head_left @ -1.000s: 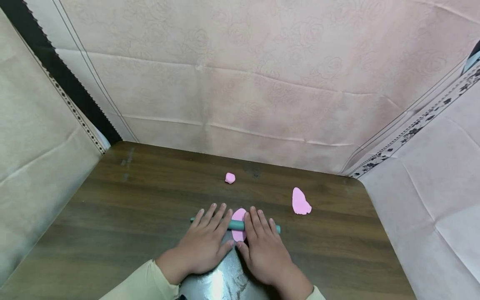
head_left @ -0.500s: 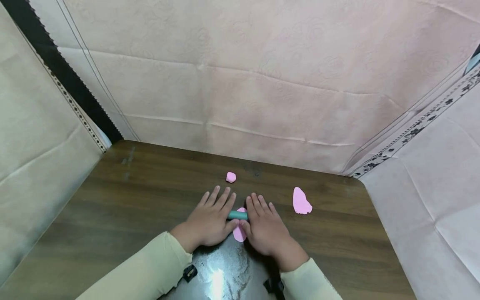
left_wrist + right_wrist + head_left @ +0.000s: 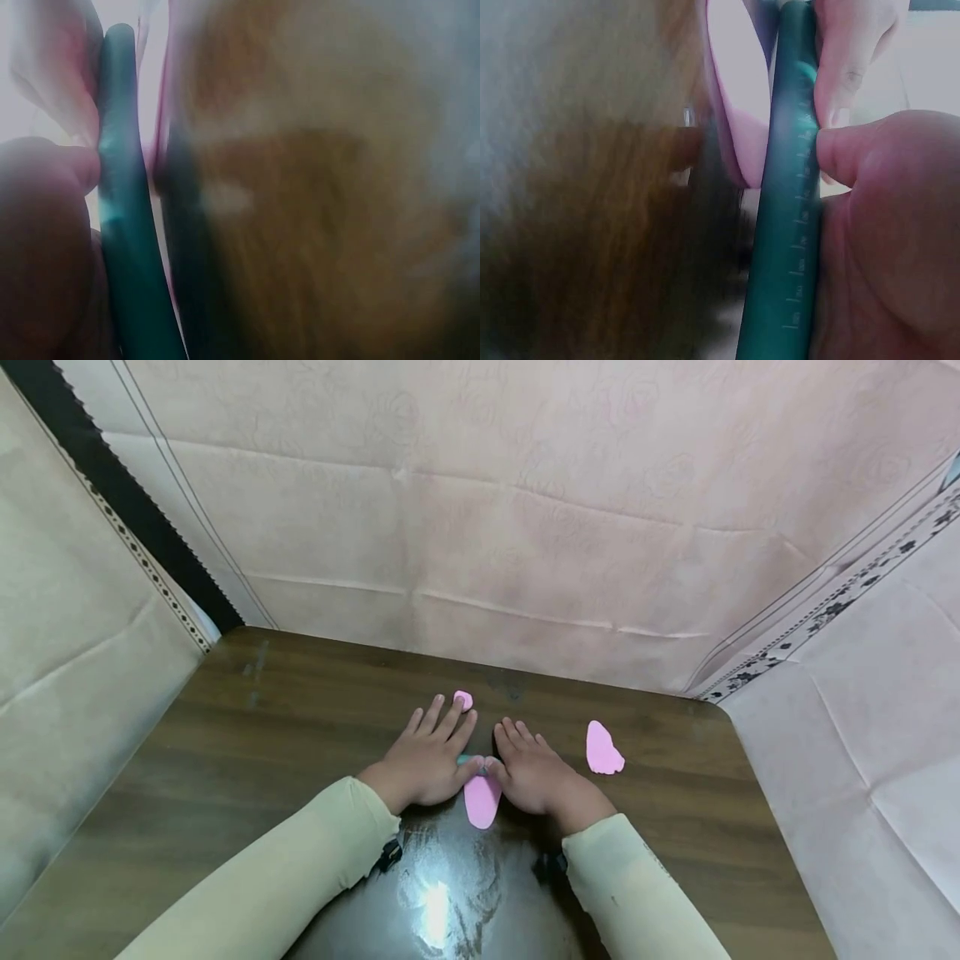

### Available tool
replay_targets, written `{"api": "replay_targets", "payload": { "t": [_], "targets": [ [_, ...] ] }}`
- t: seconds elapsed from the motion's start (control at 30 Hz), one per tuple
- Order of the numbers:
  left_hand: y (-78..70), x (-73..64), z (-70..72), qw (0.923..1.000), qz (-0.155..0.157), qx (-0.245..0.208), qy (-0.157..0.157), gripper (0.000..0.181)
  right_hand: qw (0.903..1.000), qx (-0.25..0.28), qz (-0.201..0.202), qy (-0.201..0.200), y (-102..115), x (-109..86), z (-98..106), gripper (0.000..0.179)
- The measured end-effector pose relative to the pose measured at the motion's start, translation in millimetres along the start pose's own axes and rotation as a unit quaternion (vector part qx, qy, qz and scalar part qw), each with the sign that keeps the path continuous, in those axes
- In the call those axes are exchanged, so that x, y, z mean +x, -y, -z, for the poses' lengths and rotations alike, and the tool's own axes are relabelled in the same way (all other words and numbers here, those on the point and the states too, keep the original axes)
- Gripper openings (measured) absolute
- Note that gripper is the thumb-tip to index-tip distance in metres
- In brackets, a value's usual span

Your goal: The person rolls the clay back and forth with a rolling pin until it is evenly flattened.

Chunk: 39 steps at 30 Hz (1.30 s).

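Observation:
A teal rolling pin (image 3: 784, 225) with a printed scale lies crosswise under both hands; in the head view only a short stretch shows between the thumbs. My left hand (image 3: 426, 762) rests palm down on its left part, fingers straight and spread. On its right part lies my right hand (image 3: 534, 777), also flat with fingers extended. The thumbs nearly meet over the middle. Beneath the pin, a flattened oblong of pink modelling clay (image 3: 482, 803) sticks out on the near side. A small pink clay lump (image 3: 465, 700) sits just past the left fingertips, partly covered by them.
To the right lies another flat pink clay piece (image 3: 603, 748). The brown wooden table (image 3: 315, 710) has a glossy, reflective patch (image 3: 442, 877) between the forearms. Pale patterned cloth (image 3: 487, 552) hangs at the back and both sides.
Both flat hands have moved forward, away from the body, rolling the pin along the clay. More of the clay now shows on the near side, and the left fingertips reach the small lump.

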<state>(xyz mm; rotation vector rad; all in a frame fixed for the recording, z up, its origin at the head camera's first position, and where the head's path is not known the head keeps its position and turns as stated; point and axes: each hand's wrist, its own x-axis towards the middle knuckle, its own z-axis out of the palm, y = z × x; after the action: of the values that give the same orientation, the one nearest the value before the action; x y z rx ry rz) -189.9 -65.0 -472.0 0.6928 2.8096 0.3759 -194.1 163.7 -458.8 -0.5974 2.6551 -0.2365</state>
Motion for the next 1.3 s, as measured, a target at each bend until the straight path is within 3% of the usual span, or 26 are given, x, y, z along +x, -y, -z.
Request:
{"api": "replay_targets", "payload": {
  "t": [0.33,0.53,0.9,1.3],
  "targets": [
    [4.5,13.5,7.7,1.0000,0.003,0.008,0.004,0.083,0.9997,0.023,0.003,0.007,-9,12.2,11,0.078],
    [4.5,13.7,7.9,1.0000,0.004,-0.003,0.008,0.083,0.9995,0.030,0.000,0.007,-8,9.9,11,0.079],
    [-2.1,-4.0,-0.8,0.9999,-0.007,0.013,0.004,0.085,0.9998,-0.012,0.010,-0.011,-2,-5.2,-4,0.078],
    [-12.7,-33.3,-12.8,0.9997,-0.018,0.008,0.012,0.085,0.9953,-0.067,0.031,-0.063,16,-43.0,-24,0.084]
  ]
}}
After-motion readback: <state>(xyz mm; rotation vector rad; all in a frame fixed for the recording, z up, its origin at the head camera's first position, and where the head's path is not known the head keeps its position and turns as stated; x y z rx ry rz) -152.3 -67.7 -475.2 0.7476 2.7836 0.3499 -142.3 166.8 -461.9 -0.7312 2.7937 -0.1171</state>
